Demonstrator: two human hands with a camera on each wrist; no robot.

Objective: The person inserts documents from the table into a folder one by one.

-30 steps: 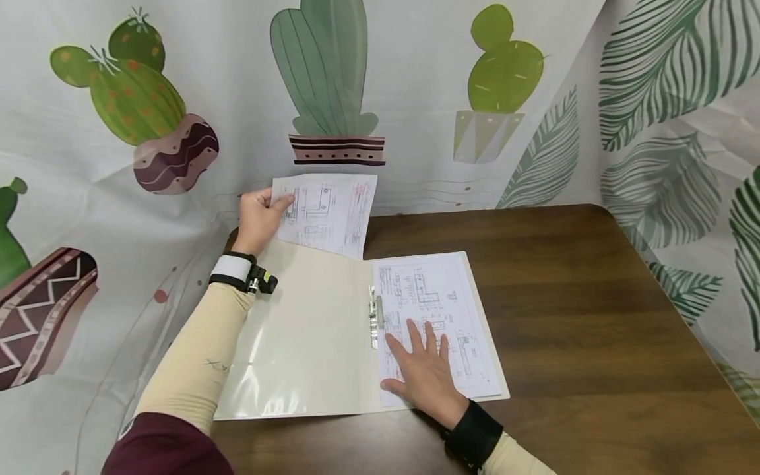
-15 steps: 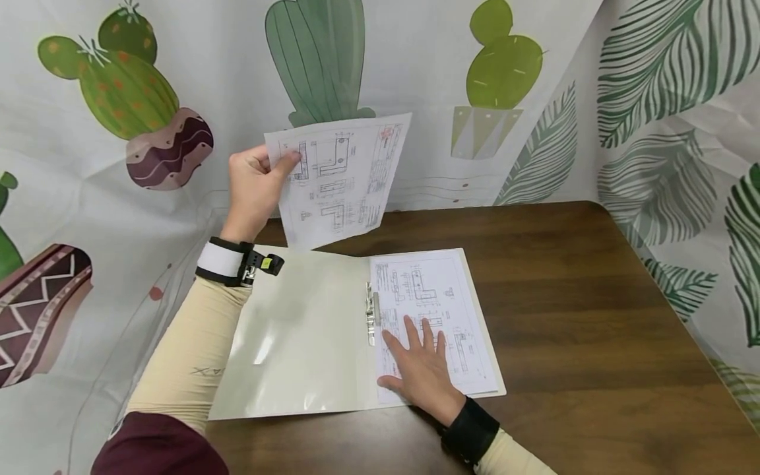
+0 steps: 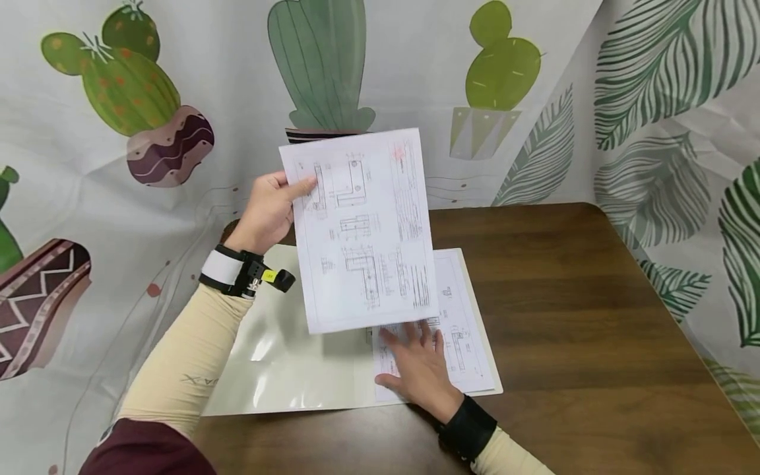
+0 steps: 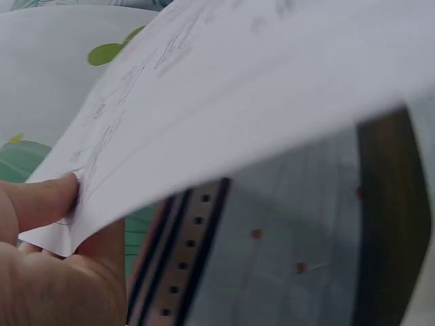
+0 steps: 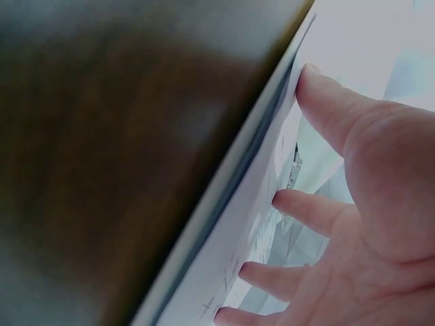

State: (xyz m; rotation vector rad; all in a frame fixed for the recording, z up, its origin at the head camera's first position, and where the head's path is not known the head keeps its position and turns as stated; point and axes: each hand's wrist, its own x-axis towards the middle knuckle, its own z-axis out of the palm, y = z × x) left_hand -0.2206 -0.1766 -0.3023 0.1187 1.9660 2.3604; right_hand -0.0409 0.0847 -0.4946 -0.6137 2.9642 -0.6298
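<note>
A loose sheet of paper (image 3: 380, 244) printed with technical drawings is pinched at its left edge by my left hand (image 3: 270, 208), thumb in front and fingers behind. It stands raised over an open cream folder (image 3: 285, 369), covering part of it. In the left wrist view the sheet (image 4: 224, 102) stretches away from the thumb. My right hand (image 3: 424, 369) lies with spread fingers on the drawing pages (image 3: 469, 349) in the folder's right side. The right wrist view shows the fingertips (image 5: 289, 197) touching those pages. The folder's metal clip (image 5: 296, 170) is mostly hidden behind the sheet in the head view.
The folder lies on a brown wooden table (image 3: 564, 316), near its front edge. Behind and beside the table hangs a white cloth (image 3: 415, 79) printed with cacti and leaves.
My left hand has lifted the sheet from behind the folder's left cover, then brought it right and toward me, over the folder's middle. The right hand stays in place.
</note>
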